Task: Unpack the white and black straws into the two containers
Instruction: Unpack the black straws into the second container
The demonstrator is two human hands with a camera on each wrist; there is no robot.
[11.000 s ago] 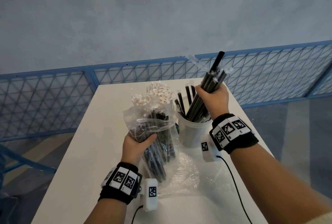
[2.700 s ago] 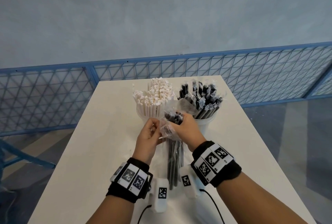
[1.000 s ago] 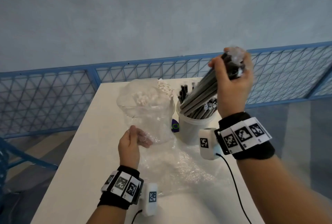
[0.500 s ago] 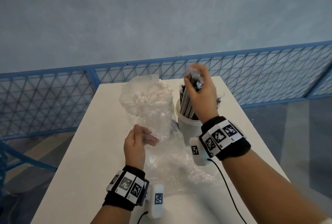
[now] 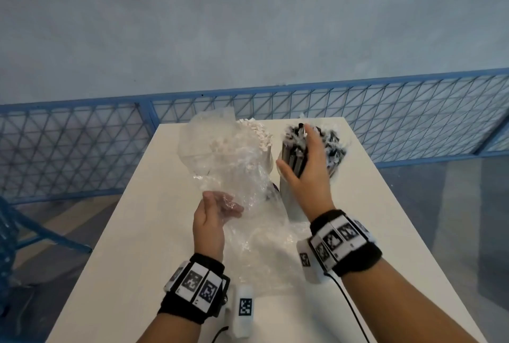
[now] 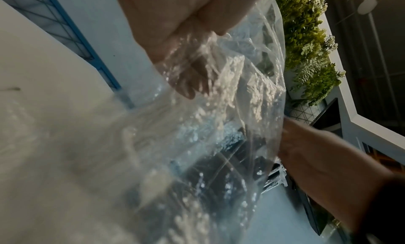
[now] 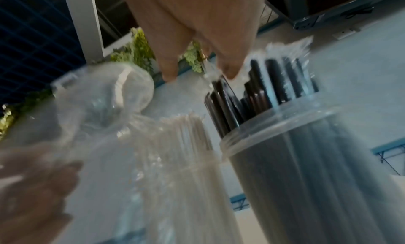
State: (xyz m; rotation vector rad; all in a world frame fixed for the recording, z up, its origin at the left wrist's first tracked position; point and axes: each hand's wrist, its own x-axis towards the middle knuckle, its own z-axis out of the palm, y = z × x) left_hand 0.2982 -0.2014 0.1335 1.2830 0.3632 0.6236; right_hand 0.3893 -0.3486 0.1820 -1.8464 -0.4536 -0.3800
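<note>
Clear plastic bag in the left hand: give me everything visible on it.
The clear plastic bag is thin, glossy, crinkled film, see-through and apparently empty. It is held upright over the table, its open top flaring in front of the white straws. The left hand grips its lower part, fingers curled inside the film. More loose clear film lies on the table below it.

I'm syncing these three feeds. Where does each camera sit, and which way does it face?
Head: worn on the head, looking down at the white table; both forearms show, with the left hand and right hand.
Left wrist: looks along the left hand gripping the clear plastic bag.
Right wrist: looks along open fingers touching the black straws in the translucent round container.
Shared: the bag shows in all three.
</note>
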